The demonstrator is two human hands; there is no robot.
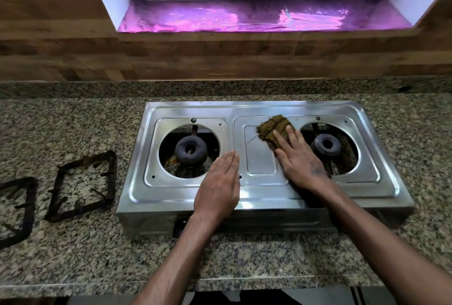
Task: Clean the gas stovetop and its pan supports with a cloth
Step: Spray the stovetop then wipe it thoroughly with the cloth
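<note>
While the head camera looked down, a shiny steel gas stove (264,109) sat on a speckled stone counter (73,121). The stove had two round holes, and each hole had a dark burner in it. The left burner (191,150) was nearer the left hand, and the right burner (327,144) sat just beside the right hand.

The right hand (297,158) lay flat on a brown cloth (272,128), with its fingers straight and close together. It pressed the cloth down on the flat middle part of the stove, between the two burners. The far end of the cloth stuck out past the fingertips.

The left hand (220,182) was flat too, with straight fingers. It rested on the stove top, near the front, by the edge of the left hole. It held nothing. The two hands were apart.

Two dark square pan supports were off the stove. One pan support (83,185) lay on the counter just left of the stove. The other pan support (17,209) lay farther left, cut off by the edge of the view.

Behind the counter was a wooden wall (61,55), and above it a window sill (256,16) that shone purple.
</note>
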